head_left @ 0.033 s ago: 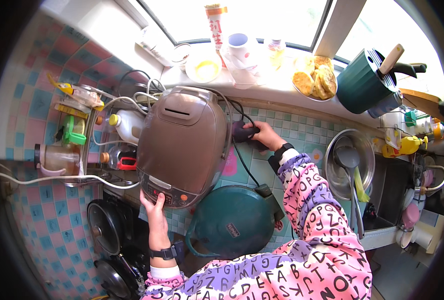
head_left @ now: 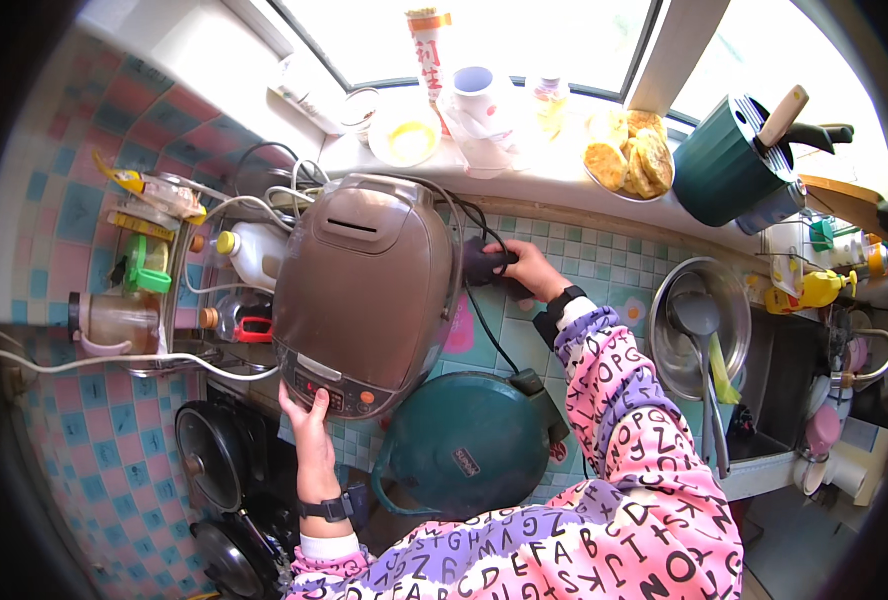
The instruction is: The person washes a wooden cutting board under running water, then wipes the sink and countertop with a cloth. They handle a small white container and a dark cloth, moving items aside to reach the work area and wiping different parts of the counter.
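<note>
My left hand (head_left: 311, 425) grips the front corner of a brown rice cooker (head_left: 364, 270), its thumb up against the control panel and the other fingers partly hidden at the side. The cooker's lid is closed. Beyond the cooker's right side, my right hand (head_left: 532, 270) is closed on a dark purplish-black object (head_left: 482, 262) whose kind I cannot make out. A thin black cord (head_left: 494, 330) runs past it. Close to my body lies a round dark-green electric griddle (head_left: 464, 445) with its lid down and a loop handle on the left.
A steel bowl (head_left: 654, 340) with a ladle stands right, beside the sink (head_left: 779, 390). On the sill are a plate of flatbreads (head_left: 639, 165), a yellow-filled bowl (head_left: 406, 138) and a green knife block (head_left: 729, 165). Bottles, a white cable (head_left: 164, 355) and black pans (head_left: 209, 455) crowd the left.
</note>
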{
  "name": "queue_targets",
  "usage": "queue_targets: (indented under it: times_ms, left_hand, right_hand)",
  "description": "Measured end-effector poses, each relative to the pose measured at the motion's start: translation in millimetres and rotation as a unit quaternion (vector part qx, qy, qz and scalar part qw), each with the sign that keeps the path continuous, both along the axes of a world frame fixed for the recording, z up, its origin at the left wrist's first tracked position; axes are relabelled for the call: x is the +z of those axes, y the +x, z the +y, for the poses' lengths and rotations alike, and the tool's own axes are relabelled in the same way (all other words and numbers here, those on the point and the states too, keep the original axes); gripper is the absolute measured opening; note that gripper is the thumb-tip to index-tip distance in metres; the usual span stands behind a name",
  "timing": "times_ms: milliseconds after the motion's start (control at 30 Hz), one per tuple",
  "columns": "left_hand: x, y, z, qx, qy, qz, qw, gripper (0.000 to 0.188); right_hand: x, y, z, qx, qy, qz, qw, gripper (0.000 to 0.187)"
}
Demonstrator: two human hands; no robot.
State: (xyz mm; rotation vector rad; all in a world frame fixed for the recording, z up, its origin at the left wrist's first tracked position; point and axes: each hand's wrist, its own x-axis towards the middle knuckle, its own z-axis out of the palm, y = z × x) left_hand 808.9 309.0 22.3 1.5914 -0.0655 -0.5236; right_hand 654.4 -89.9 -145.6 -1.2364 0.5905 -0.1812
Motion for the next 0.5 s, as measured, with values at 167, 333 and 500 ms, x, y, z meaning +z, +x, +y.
queue_targets:
  times_ms: [167,333,500]
  left_hand:
    - [0.4,3.3,4.8,0.007,0.022,0.010,1.000,0.087]
    - [-3.6,3.8,6.7,0.008,0.025,0.007,1.000,0.089]
    - [-3.3,1.7,6.8,0.012,0.036,-0.001,0.999,0.087]
  right_hand:
    - [4.2,28.8,-2.9,-0.007,-0.153,-0.117,0.981,0.055]
    - [-1.0,55.8,-19.8,0.065,-0.356,-0.142,0.921,0.070]
    - [-16.2,74.6,-24.2,0.018,-0.387,-0.059,0.920,0.055]
